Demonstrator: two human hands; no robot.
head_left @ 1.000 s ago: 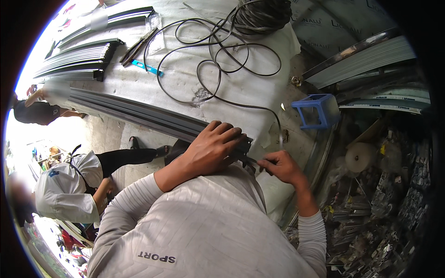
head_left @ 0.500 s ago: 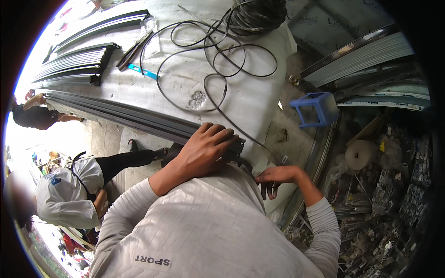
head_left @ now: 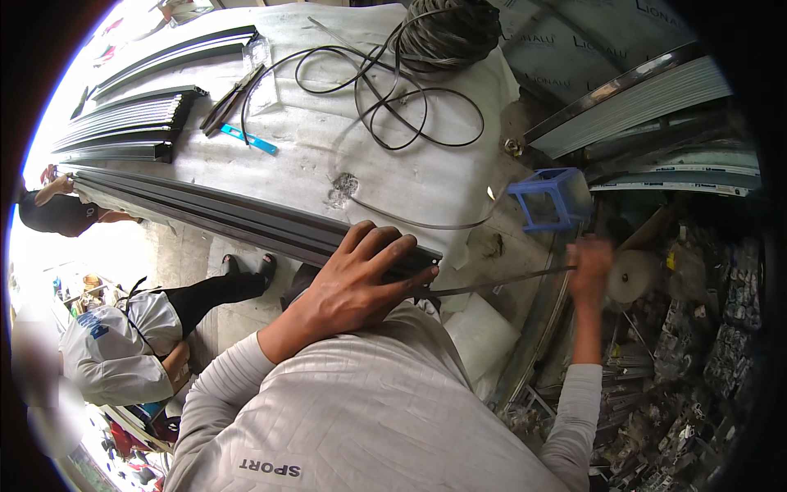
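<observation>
A long dark metal profile [head_left: 221, 203] lies slantwise along the near edge of the covered table, its right end close to my body. My left hand [head_left: 348, 283] is wrapped over the profile near that end, with the fingers across its top. My right hand [head_left: 589, 275] is out to the right, smeared by motion, and closed on a black rubber strip [head_left: 508, 282]. The strip runs taut from the profile's end to this hand. A slack length of it curves back onto the table. More strip lies in loops [head_left: 426, 123] by a dark coil [head_left: 449, 37] at the far edge.
Pliers [head_left: 234, 102] and a light blue flat tool [head_left: 250, 139] lie left of the loops. More dark profiles [head_left: 127, 123] are stacked at far left. A blue plastic stool [head_left: 549, 199] stands right of the table. One co-worker [head_left: 123, 340] is at left, another [head_left: 61, 205] beyond.
My right hand has swung far out to the right and slightly away from me, drawing the strip straight. The loose loops on the table have shrunk. My left hand stays on the profile.
</observation>
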